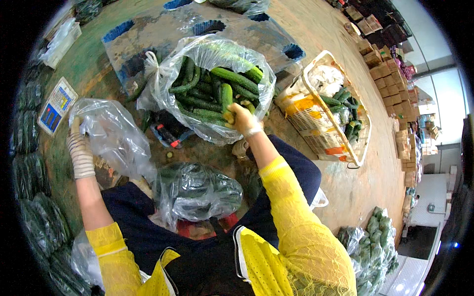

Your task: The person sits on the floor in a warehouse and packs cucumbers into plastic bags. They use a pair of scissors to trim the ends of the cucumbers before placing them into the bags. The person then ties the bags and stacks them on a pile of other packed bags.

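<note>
My right hand [244,120], in a pale work glove, grips one end of a cucumber [226,97]. That cucumber lies over the others in a large clear plastic bag [155,88], which is open at the top and has a knotted corner. On the left, my gloved left hand [79,148] holds the edge of a thin clear plastic bag [114,137], its fingers partly covered by the film. This film runs down toward a bag of dark green cucumbers [200,188] between my knees; whether the two are one bag, I cannot tell.
A digital scale [57,106] lies at left, near rows of bagged cucumbers [31,174]. Behind the large bag is a blue plastic pallet [166,29]. A crate [307,122] with small cucumbers stands at right. More bagged greens [374,248] lie lower right; cardboard boxes [392,85] line the far side.
</note>
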A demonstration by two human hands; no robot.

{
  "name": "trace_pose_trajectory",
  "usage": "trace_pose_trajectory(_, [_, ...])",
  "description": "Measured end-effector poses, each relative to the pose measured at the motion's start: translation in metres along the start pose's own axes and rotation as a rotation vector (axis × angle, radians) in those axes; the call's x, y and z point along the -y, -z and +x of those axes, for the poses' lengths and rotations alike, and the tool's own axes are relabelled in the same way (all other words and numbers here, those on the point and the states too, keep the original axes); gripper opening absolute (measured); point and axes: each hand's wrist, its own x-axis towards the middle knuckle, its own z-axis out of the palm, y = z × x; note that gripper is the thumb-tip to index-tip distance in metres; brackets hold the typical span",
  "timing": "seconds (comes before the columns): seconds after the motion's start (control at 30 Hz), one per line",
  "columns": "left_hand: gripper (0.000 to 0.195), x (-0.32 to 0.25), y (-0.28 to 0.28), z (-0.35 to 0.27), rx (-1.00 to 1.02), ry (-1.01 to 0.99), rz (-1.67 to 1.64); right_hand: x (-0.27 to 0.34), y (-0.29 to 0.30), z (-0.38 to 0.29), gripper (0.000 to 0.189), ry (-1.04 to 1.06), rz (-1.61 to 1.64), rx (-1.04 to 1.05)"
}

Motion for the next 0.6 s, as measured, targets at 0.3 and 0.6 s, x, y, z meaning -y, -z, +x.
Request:
trace_pose_trajectory(0.3, [0.038, -0.097, 0.002, -0.008, -0.145, 0.465, -0.610, 0.102, 0.140, -0.194, 0.055, 0.747, 0.725, -0.012])
trace_pose_trajectory(0.6, [0.041, -0.061, 0.010, -0.009, -0.063, 0.214, -0.184, 0.044, 0.027, -0.072, 0.029, 0.256, -0.243, 0.111])
